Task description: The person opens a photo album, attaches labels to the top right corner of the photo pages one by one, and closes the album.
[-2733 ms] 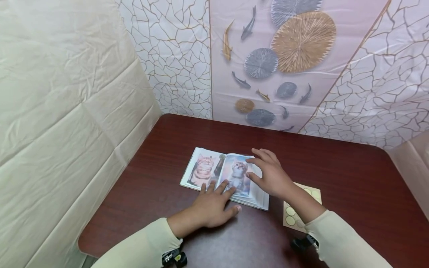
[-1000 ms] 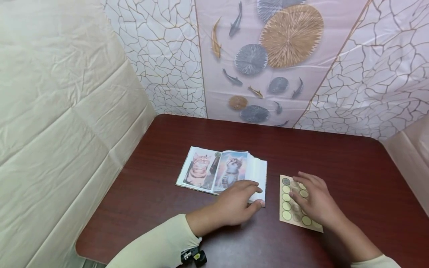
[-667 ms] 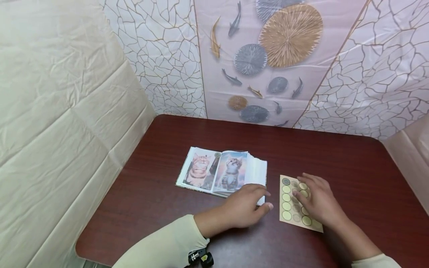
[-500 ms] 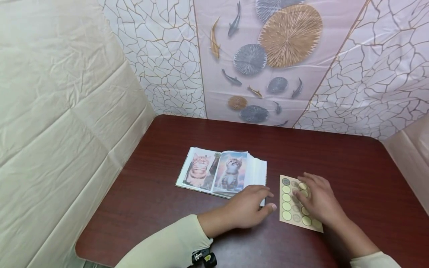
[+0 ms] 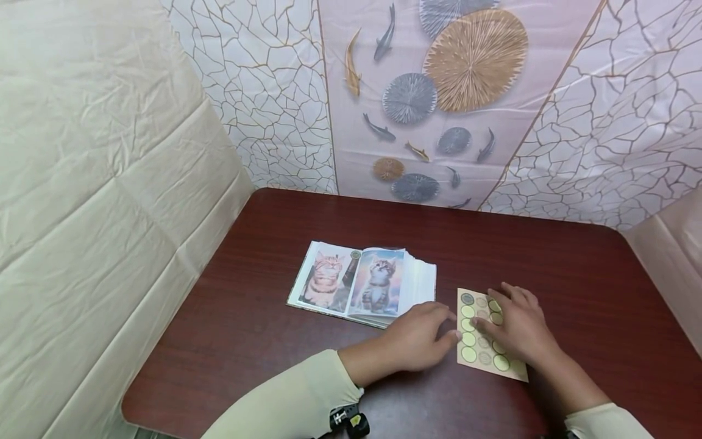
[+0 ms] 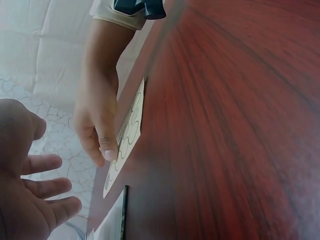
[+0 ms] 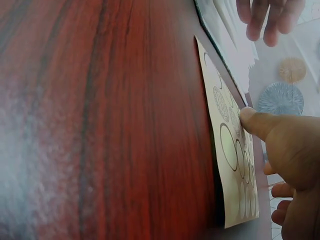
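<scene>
A tan sheet of round stickers [image 5: 485,358] lies on the table; some circles are yellow, others carry a grey print. My right hand [image 5: 521,326] rests over the sheet's right half, fingers spread, and its thumb touches the surface in the right wrist view, where the sheet [image 7: 223,150] bends slightly upward. Between the album and the sheet hovers my left hand [image 5: 411,338], fingers loosely extended, fingertips right by the sheet's left edge. In the left wrist view this left hand [image 6: 30,185] holds nothing. The photo album [image 5: 421,283] lies spread at two kitten pictures, its lower right corner hidden by the left hand.
Dark red-brown wooden table [image 5: 263,366] underneath. A round grey sticker [image 5: 355,255] sits at the top of the album's left page. Behind the table hangs a patterned cloth [image 5: 351,122], with a cream cloth [image 5: 109,213] along the left.
The right hand has left the album and come down over the sticker sheet. The left hand has slid right, off the album pages toward the sheet's left edge.
</scene>
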`<state>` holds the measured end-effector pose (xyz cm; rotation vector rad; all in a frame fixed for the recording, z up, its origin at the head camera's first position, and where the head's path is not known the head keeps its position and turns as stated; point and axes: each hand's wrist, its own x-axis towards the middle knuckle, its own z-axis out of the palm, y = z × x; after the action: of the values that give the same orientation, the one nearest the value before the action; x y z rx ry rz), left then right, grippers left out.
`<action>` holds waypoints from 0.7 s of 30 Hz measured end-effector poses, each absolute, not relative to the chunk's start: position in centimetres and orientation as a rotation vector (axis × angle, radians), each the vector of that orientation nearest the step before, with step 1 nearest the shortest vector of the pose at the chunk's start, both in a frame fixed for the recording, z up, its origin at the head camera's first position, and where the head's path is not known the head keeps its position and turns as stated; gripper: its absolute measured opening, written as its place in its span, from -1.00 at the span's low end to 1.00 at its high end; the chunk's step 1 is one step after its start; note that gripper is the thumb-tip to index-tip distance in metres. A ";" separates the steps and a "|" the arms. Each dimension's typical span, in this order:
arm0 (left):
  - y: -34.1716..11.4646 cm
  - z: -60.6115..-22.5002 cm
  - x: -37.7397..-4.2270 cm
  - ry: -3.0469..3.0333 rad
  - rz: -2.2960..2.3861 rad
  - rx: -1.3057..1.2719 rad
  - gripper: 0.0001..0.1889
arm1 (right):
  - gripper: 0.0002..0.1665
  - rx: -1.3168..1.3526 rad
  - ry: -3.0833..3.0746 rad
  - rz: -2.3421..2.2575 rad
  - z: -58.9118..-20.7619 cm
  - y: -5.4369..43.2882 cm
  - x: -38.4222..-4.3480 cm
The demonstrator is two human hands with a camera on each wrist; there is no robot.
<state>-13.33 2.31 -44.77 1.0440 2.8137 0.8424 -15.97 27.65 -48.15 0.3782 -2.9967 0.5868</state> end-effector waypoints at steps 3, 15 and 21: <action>2.8 -44.9 -13.5 2.808 0.858 1.017 -0.65 | 0.00 0.375 -3.039 0.547 -48.2 27.8 -16.0; 4.1 -44.9 -14.1 2.777 0.935 0.823 -0.61 | -0.06 0.361 -3.072 0.578 -48.4 27.8 -16.1; 4.4 -44.7 -14.5 2.711 1.076 0.703 -0.59 | -0.22 0.410 -3.012 0.609 -48.4 27.6 -15.8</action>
<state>-14.50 4.39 -44.71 0.7033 2.7112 1.0758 -15.83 27.61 -48.40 0.4096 -3.0120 0.6092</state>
